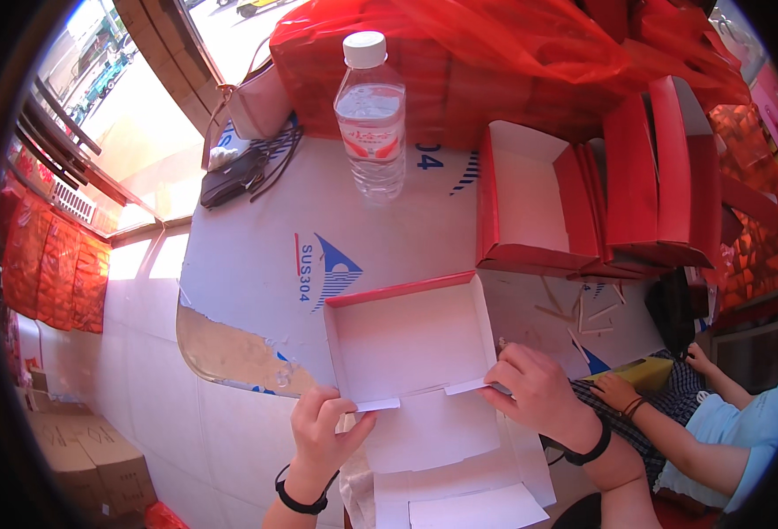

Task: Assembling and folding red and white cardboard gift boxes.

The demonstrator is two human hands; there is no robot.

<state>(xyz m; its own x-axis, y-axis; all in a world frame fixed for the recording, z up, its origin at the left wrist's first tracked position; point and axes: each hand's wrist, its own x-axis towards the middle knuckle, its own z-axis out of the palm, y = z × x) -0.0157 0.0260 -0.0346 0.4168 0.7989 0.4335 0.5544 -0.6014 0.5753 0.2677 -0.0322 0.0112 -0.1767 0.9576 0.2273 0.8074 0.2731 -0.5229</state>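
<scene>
A partly folded cardboard box [411, 339], white inside with a red outer edge, lies at the near edge of the table. Its back and side walls stand up, while the front panel hangs flat toward me over the edge. My left hand [323, 428] pinches the small white flap at the box's left front corner. At the right front corner, my right hand [539, 388] grips the matching flap between thumb and fingers. Both flaps are bent inward, toward each other. Dark bands circle both wrists.
A water bottle [371, 123] stands on the table [256, 256]. Folded red boxes [539, 203] are at the right, before a large red plastic bag [495, 62]. Paper strips [583, 313] lie below them. A dark purse [234, 179] rests far left. Another person's hand [615, 392] is close by on the right.
</scene>
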